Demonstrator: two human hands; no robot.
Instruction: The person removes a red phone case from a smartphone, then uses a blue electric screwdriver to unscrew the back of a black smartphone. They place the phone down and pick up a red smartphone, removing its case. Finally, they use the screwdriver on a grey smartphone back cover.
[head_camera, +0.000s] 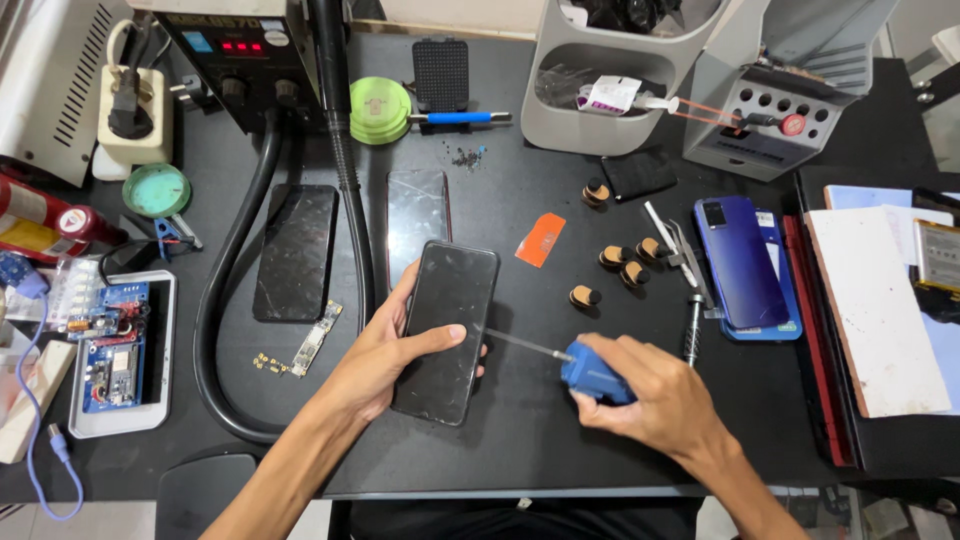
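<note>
Black bench crowded; hands hold phone, screwdriver.

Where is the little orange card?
In the head view, the orange card lies on the black table mid-frame, just right of the black phone held by the left hand.

Both forearms are bare, no sleeves in view; the left hand and right hand wear no gloves, rings or watch
</note>
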